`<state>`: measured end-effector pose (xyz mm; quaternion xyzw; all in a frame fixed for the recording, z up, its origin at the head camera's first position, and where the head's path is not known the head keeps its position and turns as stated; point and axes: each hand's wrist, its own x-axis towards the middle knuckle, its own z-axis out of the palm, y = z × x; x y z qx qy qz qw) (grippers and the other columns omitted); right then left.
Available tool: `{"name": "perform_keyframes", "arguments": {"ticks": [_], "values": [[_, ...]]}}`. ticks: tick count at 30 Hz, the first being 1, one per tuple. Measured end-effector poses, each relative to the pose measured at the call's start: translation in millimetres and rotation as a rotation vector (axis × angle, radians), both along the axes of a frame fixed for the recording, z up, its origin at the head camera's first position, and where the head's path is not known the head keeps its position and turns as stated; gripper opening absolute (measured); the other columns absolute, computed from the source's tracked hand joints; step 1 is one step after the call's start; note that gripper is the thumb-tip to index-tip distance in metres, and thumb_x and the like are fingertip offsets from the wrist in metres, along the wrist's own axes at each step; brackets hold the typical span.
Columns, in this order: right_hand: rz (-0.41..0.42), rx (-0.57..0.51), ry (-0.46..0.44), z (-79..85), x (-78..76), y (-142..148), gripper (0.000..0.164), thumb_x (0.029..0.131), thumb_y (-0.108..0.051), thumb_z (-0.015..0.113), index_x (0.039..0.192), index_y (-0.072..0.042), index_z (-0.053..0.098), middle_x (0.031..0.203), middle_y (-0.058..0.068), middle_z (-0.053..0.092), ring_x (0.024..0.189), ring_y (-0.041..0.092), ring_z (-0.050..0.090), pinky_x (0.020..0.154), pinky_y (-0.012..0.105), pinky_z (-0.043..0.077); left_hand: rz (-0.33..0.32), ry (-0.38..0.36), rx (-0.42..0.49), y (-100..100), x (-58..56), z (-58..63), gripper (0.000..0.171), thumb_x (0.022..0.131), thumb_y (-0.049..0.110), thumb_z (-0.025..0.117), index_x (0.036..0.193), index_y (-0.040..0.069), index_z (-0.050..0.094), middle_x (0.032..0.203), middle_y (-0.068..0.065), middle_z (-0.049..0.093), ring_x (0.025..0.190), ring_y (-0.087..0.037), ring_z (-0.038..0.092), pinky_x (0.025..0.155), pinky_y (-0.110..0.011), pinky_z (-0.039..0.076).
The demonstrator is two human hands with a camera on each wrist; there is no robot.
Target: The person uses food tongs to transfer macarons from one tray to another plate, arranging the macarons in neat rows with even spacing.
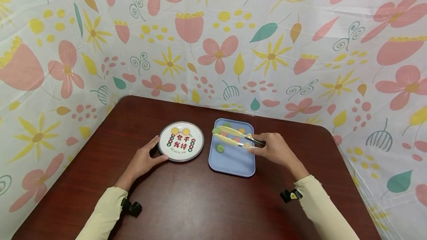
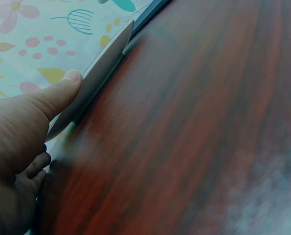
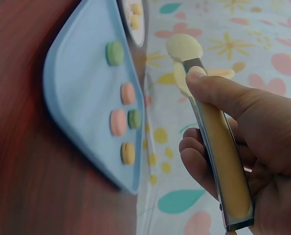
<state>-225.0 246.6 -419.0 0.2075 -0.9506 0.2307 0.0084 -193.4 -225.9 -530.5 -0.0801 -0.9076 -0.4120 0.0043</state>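
My left hand (image 1: 144, 159) grips the left rim of a round white plate (image 1: 180, 152) printed with red characters, its thumb (image 2: 67, 90) on the rim. Two yellow macarons (image 1: 180, 131) lie at the plate's far side. In my right hand (image 1: 275, 149) is a pair of tongs (image 3: 216, 152) with cream-yellow tips, held over the blue tray (image 1: 230, 166). A green macaron (image 1: 216, 130) sits between the tong tips in the head view; the tips hide it in the right wrist view. On the tray lie green macarons (image 3: 115, 53), pink macarons (image 3: 118, 122) and a yellow macaron (image 3: 128, 152).
Plate and tray stand side by side on a dark brown wooden table (image 1: 186, 199), a narrow gap between them. Behind and to the left, a flower-patterned cloth (image 1: 207, 47) hangs along the table's edges. Each wrist wears a small black camera mount (image 1: 131, 207).
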Motion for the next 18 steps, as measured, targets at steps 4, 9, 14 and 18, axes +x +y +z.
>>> {"name": "perform_keyframes", "arguments": {"ticks": [4,9,14,18], "values": [[0.039,-0.014,-0.003,4.0,-5.7,-13.0,0.06,0.08,-0.037,0.089,0.127,-0.004,0.073,0.086,0.003,0.072,0.066,0.014,0.049,0.054,0.026,0.038,0.002,0.0,0.001,-0.5,-0.1,0.5,0.099,0.085,0.051,0.081,0.159,0.004,0.034,0.166,-0.013,0.03,0.152,-0.035,0.029,0.117,-0.057,0.033],[0.095,-0.005,0.022,4.8,-13.4,-33.5,0.057,0.079,-0.038,0.089,0.124,-0.006,0.075,0.088,0.001,0.076,0.065,0.011,0.049,0.054,0.025,0.038,0.005,-0.007,-0.003,-0.9,-0.2,0.7,0.1,0.084,0.052,0.08,0.16,0.006,0.034,0.166,-0.013,0.03,0.152,-0.035,0.028,0.117,-0.057,0.033],[0.147,-0.012,0.035,4.2,-21.0,-56.3,0.056,0.079,-0.038,0.089,0.125,-0.008,0.075,0.098,0.004,0.079,0.061,0.009,0.05,0.053,0.024,0.039,0.005,-0.005,-0.008,-1.1,-0.8,-0.4,0.102,0.083,0.055,0.08,0.16,0.006,0.034,0.166,-0.012,0.03,0.152,-0.035,0.028,0.117,-0.058,0.033],[0.209,-0.016,0.049,6.0,-26.7,-74.7,0.048,0.081,-0.037,0.088,0.119,-0.01,0.078,0.086,-0.002,0.076,0.058,0.009,0.047,0.053,0.025,0.039,0.005,-0.001,-0.013,-1.0,-1.4,-1.4,0.102,0.083,0.057,0.079,0.16,0.007,0.034,0.166,-0.012,0.03,0.152,-0.035,0.029,0.116,-0.058,0.033]]}}
